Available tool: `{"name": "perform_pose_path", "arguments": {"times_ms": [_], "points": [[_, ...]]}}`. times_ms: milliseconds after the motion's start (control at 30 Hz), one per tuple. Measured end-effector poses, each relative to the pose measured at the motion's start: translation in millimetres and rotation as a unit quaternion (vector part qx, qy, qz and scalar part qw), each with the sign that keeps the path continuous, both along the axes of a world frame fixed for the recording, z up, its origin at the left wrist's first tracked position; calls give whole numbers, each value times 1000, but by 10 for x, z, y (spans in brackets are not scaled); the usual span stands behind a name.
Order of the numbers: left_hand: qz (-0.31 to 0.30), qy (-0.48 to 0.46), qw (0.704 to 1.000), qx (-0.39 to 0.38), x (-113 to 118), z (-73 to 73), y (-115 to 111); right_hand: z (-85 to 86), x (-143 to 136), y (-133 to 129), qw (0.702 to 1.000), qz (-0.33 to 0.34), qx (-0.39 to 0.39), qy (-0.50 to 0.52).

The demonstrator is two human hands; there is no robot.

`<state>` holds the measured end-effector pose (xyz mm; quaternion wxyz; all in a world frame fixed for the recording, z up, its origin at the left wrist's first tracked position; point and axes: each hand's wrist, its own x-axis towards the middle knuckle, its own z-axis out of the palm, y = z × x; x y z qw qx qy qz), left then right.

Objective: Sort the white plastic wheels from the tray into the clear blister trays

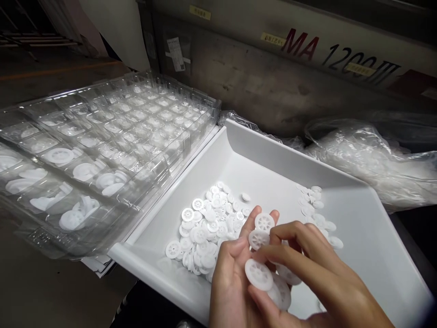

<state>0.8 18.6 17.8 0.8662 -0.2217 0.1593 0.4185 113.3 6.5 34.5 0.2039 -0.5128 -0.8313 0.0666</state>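
Several white spoked plastic wheels [258, 274] rest in and between my two hands, above the grey tray [266, 175]. My left hand [232, 278] is palm up, its fingers curled round some of the wheels. From the right, my right hand [317, 273] reaches over with bent fingers, its thumb and fingertips on the wheels. Beneath and left of my hands lies a large pile of small white wheels [205, 232]. A smaller group of wheels [316, 205] lies at the tray's right side.
Clear plastic compartment trays [136, 177] holding white parts stand at the left. Crumpled clear plastic bags [375, 159] lie behind the grey tray at the right. A machine panel [239, 68] marked MA 1200 III spans the back.
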Motion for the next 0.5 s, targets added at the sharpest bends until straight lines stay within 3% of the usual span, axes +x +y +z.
{"name": "perform_pose_path", "arguments": {"times_ms": [133, 267, 333, 400, 500], "points": [[-1, 16, 1000, 15, 16, -22, 1, 55, 117, 38, 995, -19, -11, 102], [35, 27, 999, 10, 38, -13, 8, 56, 528, 260, 969, -160, 21, 186], [46, 24, 999, 6, 41, 0, 8, -83, 721, 450, 965, -207, -12, 162], [52, 16, 998, 12, 39, 5, 1, -317, 798, 622, 970, -191, -62, 134], [56, 19, 998, 18, 33, 2, -15, -693, 654, 696, 982, -148, -100, 66]]}}
